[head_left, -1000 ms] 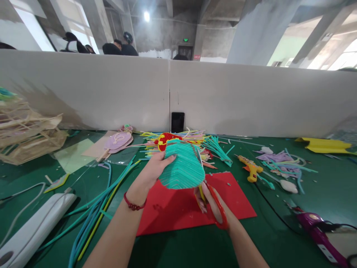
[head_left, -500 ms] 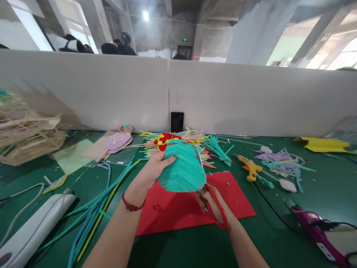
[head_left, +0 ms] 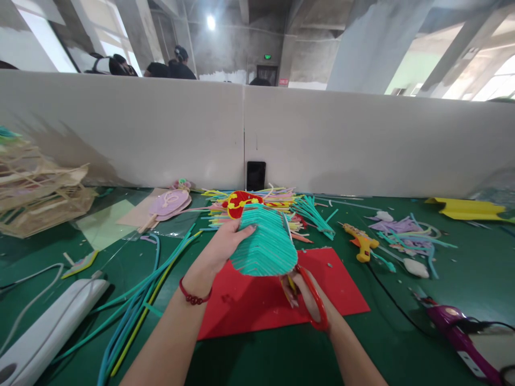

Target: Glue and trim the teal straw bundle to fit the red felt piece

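Note:
My left hand [head_left: 227, 244] grips the left edge of a turquoise panel [head_left: 265, 241] faced with slanting strips, thumb on top. The panel is rounded at its near end and is held up over a red sheet [head_left: 249, 311] on the table. My right hand [head_left: 303, 292] is closed on red-handled scissors [head_left: 319, 308] at the panel's near right corner. One blade shows along the panel's right edge; the rest of the blades is hidden beneath it. Behind the panel lies a red piece with yellow trim [head_left: 241, 202] on a heap of coloured strips [head_left: 281, 195].
At right lie a yellow glue gun [head_left: 364, 244], purple and blue scraps [head_left: 402, 233] and a purple corded tool [head_left: 458, 332]. At left are long bendy strips [head_left: 140, 300], a white power strip [head_left: 52, 332] and a wooden stick model [head_left: 44, 198]. A phone [head_left: 256, 176] leans on the white partition [head_left: 362, 139].
My left hand and the panel have shifted very slightly to the right. The scissors stay at the panel's right edge, with the fingers of my right hand moved a little.

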Action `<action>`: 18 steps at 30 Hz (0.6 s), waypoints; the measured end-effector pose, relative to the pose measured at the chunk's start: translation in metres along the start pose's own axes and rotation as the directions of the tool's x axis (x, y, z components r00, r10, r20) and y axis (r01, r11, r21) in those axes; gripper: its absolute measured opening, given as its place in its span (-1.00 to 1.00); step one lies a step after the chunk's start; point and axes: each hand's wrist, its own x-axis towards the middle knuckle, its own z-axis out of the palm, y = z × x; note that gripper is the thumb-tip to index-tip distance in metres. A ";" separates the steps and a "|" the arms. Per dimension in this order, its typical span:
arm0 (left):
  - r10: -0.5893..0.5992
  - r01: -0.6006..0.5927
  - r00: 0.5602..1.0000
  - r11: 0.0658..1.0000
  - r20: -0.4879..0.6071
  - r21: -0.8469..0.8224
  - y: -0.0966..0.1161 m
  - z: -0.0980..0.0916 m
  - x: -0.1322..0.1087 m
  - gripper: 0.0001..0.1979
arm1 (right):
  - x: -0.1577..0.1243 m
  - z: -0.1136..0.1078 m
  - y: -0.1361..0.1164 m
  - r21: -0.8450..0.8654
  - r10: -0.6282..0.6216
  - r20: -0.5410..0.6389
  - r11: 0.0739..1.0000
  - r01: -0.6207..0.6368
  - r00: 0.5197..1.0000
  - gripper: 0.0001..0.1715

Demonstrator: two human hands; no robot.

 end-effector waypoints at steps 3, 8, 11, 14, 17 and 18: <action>0.016 -0.016 1.000 1.000 -0.013 0.021 0.000 -0.001 0.000 -0.63 | 0.000 0.000 -0.002 0.038 0.018 0.037 0.999 -0.019 0.999 -0.50; 0.024 -0.022 0.999 0.999 -0.036 0.040 -0.001 -0.003 0.001 -0.59 | 0.002 0.000 -0.002 0.071 0.042 0.047 0.996 -0.045 0.998 -0.49; 0.026 -0.025 0.999 1.000 -0.045 0.014 -0.001 -0.005 0.002 -0.56 | 0.002 -0.001 -0.001 0.112 0.048 0.064 0.992 -0.055 0.997 -0.48; 0.022 -0.021 0.999 1.000 -0.043 0.016 0.000 -0.006 0.002 -0.58 | 0.002 -0.002 0.002 0.109 0.049 0.076 0.992 -0.057 0.996 -0.49; 0.019 -0.018 0.999 0.999 -0.030 0.039 0.000 -0.005 0.001 -0.59 | 0.001 -0.002 0.001 0.086 0.041 0.053 0.995 -0.046 0.998 -0.51; 0.014 -0.014 1.000 0.999 -0.016 0.044 0.000 -0.004 0.001 -0.59 | 0.002 -0.002 0.000 0.079 0.039 0.041 0.996 -0.042 0.998 -0.50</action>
